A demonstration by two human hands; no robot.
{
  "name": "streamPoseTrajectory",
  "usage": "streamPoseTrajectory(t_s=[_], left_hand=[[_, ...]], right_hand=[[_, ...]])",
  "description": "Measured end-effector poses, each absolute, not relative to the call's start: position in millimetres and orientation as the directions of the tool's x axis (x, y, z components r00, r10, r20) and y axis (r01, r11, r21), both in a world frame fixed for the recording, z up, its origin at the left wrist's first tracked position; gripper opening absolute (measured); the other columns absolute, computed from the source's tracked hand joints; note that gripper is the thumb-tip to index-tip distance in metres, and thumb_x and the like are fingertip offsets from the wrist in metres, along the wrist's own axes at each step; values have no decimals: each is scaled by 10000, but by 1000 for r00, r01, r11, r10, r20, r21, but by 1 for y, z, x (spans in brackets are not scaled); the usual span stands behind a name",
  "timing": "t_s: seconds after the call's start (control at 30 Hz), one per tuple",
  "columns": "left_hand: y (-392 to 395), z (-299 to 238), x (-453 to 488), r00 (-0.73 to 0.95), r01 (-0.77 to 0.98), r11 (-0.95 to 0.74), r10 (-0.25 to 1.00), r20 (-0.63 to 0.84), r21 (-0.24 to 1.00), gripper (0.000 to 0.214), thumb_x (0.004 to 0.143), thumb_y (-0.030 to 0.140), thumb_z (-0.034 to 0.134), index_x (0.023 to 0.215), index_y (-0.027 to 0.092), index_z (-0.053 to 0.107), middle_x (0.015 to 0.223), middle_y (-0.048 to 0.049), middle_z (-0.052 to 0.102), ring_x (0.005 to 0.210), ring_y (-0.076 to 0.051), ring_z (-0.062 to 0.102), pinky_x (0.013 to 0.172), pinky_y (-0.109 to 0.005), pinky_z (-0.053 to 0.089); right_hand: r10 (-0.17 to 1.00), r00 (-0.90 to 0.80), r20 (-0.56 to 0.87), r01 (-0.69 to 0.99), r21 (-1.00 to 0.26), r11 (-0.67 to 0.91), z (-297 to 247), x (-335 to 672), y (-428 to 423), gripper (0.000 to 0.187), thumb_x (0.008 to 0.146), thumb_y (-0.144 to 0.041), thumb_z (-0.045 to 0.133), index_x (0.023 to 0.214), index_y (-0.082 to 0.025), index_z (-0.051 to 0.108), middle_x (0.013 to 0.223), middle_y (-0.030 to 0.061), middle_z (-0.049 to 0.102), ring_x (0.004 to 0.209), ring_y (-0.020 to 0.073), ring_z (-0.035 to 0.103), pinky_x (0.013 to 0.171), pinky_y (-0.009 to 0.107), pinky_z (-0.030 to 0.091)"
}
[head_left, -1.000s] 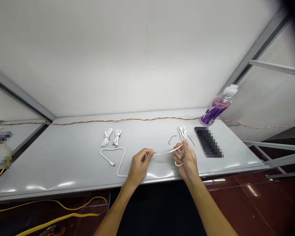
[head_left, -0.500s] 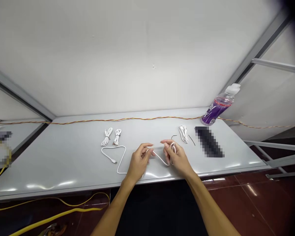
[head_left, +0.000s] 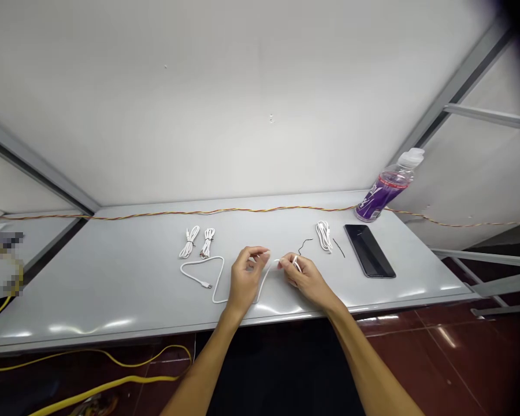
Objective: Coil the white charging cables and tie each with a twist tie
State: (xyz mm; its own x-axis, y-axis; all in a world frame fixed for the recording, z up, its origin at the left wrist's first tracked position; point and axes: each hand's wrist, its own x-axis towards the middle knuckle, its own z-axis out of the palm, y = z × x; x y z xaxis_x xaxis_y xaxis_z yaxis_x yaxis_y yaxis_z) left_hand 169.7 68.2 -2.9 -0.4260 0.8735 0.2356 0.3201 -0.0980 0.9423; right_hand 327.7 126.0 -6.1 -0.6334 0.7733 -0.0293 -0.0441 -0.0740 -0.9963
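A white USB cable (head_left: 219, 277) lies partly uncoiled on the grey table, its plug end pointing toward the front. It runs beneath my left wrist and rises to my right hand (head_left: 305, 280), whose closed fingers hold it with a small loop of cable. Beside the rising stretch is my left hand (head_left: 245, 280), fingers curved and a gap inside the thumb; it appears to hold nothing. Two tied white cable bundles, one on the left (head_left: 189, 242) and one beside it (head_left: 208, 242), lie behind my left hand. Another coiled white cable (head_left: 323, 237) rests behind my right hand.
Two thin black ties, a bent one (head_left: 304, 245) and a straighter one (head_left: 338, 248), flank the right coil. A dark phone (head_left: 370, 251) and a purple-labelled bottle (head_left: 383, 190) stand farther right. A twisted red-yellow wire (head_left: 225, 211) crosses the back. Yellow cables (head_left: 112, 384) hang below the table's front edge.
My left hand has let the cable go and its fingers have lifted slightly. My right hand has shifted a little left, and the cable between the hands now arches up into it.
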Motion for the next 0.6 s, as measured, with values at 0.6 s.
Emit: streamPoseTrajectory(t_s=[0.6], left_hand=[[47,0,147,120,718,-274,954,274,640,166,871,417,642,831,271,710,894,-14,685,944,-203,577,1105,-472,309]], right_hand=[[939,-344,26,-287,-955,-79,-9,305,122,340,884,-431,615,822,-254,331,728,-46,566,515,119,534,484,260,406]])
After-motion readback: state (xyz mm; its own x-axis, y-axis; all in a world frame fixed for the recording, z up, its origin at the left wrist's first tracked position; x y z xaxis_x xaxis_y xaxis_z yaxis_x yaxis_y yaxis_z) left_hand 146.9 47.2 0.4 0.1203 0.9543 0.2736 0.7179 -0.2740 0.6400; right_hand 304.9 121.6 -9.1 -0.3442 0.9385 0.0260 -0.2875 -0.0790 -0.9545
